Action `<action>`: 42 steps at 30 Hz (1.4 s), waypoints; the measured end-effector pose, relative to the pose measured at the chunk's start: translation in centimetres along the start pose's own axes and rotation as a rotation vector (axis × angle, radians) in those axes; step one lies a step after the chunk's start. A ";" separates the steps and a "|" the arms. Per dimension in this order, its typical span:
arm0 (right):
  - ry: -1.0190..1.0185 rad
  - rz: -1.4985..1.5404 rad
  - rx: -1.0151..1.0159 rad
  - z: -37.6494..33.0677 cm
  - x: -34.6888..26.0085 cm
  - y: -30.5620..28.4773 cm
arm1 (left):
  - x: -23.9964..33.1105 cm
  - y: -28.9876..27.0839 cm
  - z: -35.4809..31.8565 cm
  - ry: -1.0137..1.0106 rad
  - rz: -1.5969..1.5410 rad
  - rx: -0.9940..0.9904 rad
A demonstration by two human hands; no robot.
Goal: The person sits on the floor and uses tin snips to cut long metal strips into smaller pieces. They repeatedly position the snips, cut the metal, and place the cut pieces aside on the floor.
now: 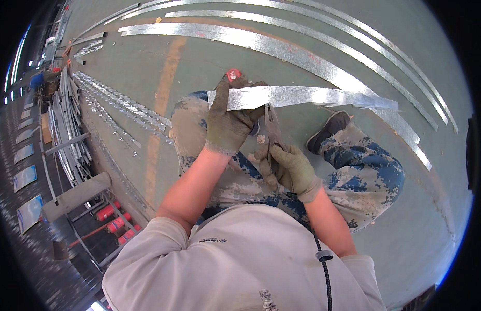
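My left hand (225,116), in a worn olive work glove, is closed around one end of a shiny sheet-metal strip (323,97). The strip reaches out to the right above my knees. A small red round thing (233,74), like a tape measure, shows at the left fingertips; I cannot tell if they hold it. My right hand (292,168), also gloved, is wrapped around the handles of grey tin snips (272,129). The narrow end of the snips meets the strip's lower edge, close to my left fingers; the jaws are partly hidden.
Several long metal strips (250,36) lie across the green floor beyond me. Jagged metal lengths (121,111) lie on the left, near a pile of metal profiles (67,124). Red cylinders (116,224) stand by a metal frame at lower left. My shoe (331,129) rests beneath the strip.
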State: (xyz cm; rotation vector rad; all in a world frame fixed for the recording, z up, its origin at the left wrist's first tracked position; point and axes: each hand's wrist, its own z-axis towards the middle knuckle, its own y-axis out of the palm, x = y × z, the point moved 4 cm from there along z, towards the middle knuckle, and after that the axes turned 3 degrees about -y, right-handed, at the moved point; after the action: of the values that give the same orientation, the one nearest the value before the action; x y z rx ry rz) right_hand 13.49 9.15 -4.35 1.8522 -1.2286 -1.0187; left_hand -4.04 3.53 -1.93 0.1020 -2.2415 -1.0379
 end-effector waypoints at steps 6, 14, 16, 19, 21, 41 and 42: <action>-0.008 0.351 -0.229 -0.5 1.2 1.2 | -0.3 0.4 -0.1 0.002 -0.021 -0.039; -0.070 0.063 -0.036 0.9 0.5 -1.2 | -1.5 -1.4 1.1 0.016 -0.003 0.002; -0.018 0.110 -0.057 1.4 0.9 -2.2 | -2.1 -2.2 1.6 0.026 0.042 0.064; 0.012 0.141 -0.065 1.9 0.9 -2.1 | -2.3 -2.7 1.8 -0.043 0.031 0.222; 0.026 0.164 -0.083 1.9 1.2 -2.4 | -2.3 -2.8 1.8 -0.018 0.134 0.135; -0.061 -0.597 0.308 2.6 2.0 -2.6 | -2.4 -3.3 1.8 -0.052 0.134 -0.015; -0.061 -0.609 0.313 2.7 2.0 -2.5 | -2.4 -3.1 1.7 -0.053 0.139 -0.020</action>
State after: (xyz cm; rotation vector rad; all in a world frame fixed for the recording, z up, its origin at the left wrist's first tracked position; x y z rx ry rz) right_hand 12.61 7.79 -8.17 2.5473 -0.9045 -1.2532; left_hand -3.76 3.31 -6.24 -0.0897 -2.2502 -0.9979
